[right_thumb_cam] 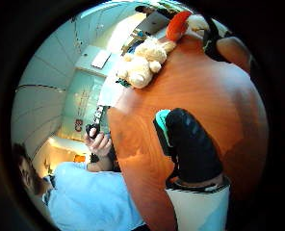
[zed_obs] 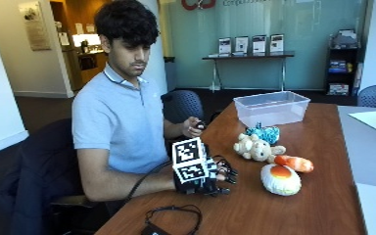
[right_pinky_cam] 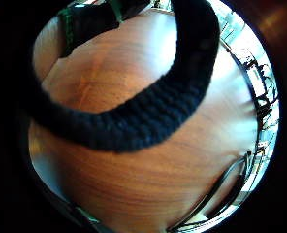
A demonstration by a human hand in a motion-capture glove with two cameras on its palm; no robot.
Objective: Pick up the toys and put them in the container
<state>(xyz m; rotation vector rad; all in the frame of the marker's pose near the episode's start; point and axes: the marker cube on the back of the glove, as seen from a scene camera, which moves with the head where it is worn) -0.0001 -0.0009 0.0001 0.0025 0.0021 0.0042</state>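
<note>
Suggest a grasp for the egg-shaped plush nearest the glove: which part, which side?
Probably pinch the fried-egg plush across its narrow width, coming from above on the gloved right hand's side. It lies flat and domed on the table, with bare wood toward the hand; the orange toy crowds its far end.

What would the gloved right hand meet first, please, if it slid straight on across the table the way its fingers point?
Probably the egg toy: the right hand rests on the table with fingers pointing toward it, bare wood between. Depth is unclear, so it might pass just in front.

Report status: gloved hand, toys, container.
Right hand resting on table, holding nothing. Four toys untouched beside it. Container beyond them, looks empty. Path unobstructed.
</note>
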